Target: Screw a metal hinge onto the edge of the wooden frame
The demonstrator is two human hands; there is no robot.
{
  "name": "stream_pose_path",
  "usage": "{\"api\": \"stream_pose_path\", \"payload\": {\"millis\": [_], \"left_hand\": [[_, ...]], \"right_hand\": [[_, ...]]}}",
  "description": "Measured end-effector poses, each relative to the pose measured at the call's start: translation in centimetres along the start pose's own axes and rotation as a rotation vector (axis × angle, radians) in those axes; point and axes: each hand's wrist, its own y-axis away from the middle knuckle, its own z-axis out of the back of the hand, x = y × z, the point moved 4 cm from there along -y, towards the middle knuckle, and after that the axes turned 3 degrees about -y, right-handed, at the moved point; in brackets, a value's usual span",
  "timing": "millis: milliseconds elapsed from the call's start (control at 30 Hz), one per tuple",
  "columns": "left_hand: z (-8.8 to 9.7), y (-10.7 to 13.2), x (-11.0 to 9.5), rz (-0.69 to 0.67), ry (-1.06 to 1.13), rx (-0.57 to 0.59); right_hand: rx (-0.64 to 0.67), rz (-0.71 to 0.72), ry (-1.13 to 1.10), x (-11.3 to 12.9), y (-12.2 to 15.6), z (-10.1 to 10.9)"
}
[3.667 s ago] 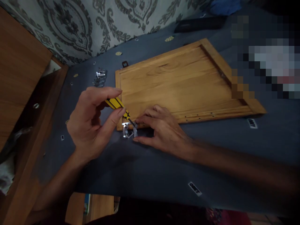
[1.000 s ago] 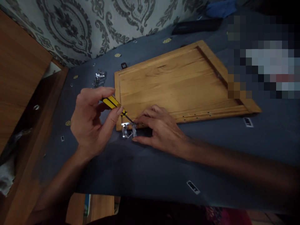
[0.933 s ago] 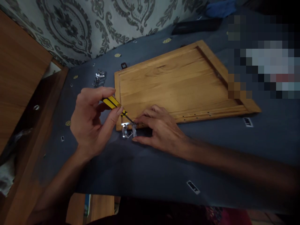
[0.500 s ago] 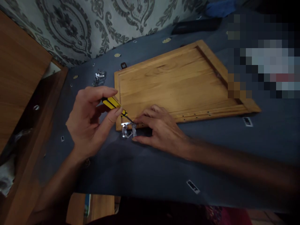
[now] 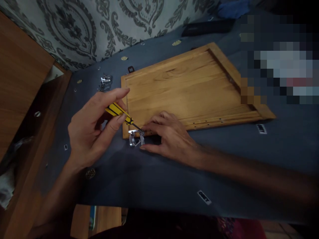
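Observation:
My left hand (image 5: pixel 96 124) is closed around the yellow-and-black handle of a screwdriver (image 5: pixel 119 113), thumb below and index finger stretched out above. The shaft slants down to the right, and its tip meets a metal hinge (image 5: pixel 136 137) at the near left corner of a wooden cabinet door (image 5: pixel 174 89). My right hand (image 5: pixel 171 137) lies over the door's near edge, with thumb and fingertips gripping the right side of the hinge. The fingers partly cover the screwdriver's tip, so the screw under it is hard to make out.
Several loose metal hinges (image 5: pixel 105 81) lie beyond my left hand on the dark blue cloth (image 5: pixel 159 186). A long black object (image 5: pixel 208 28) and a blue cloth (image 5: pixel 234 8) lie at the back. A wooden cabinet (image 5: pixel 22 79) stands on the left; the right side is partly pixelated.
My left hand has turned slightly on the screwdriver's handle and shifted a little left, its index finger reaching further out. My right hand stays in place on the hinge.

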Motion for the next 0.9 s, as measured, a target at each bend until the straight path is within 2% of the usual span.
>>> {"api": "stream_pose_path", "payload": {"millis": [133,200,333,533,767,900], "left_hand": [[0.1,-0.2,-0.2,0.026,0.030,0.108],[-0.1,-0.3,-0.2,0.052,0.045,0.117],[-0.6,-0.3,-0.3,0.039,-0.021,0.000],[-0.9,-0.2,-0.6,0.065,-0.116,-0.093],[-1.0,0.4,-0.4,0.157,0.057,-0.218],[-0.9,0.4,-0.3,0.131,0.080,-0.197]], "right_hand": [[0.008,-0.003,0.007,0.0,0.0,0.0],[0.013,-0.005,0.001,0.0,0.0,0.0],[0.014,-0.009,-0.001,0.1,0.0,0.0],[-0.004,0.005,-0.013,0.0,0.0,0.0],[0.015,-0.014,-0.004,0.1,-0.1,0.0],[0.019,-0.017,-0.007,0.1,-0.1,0.0]]}}
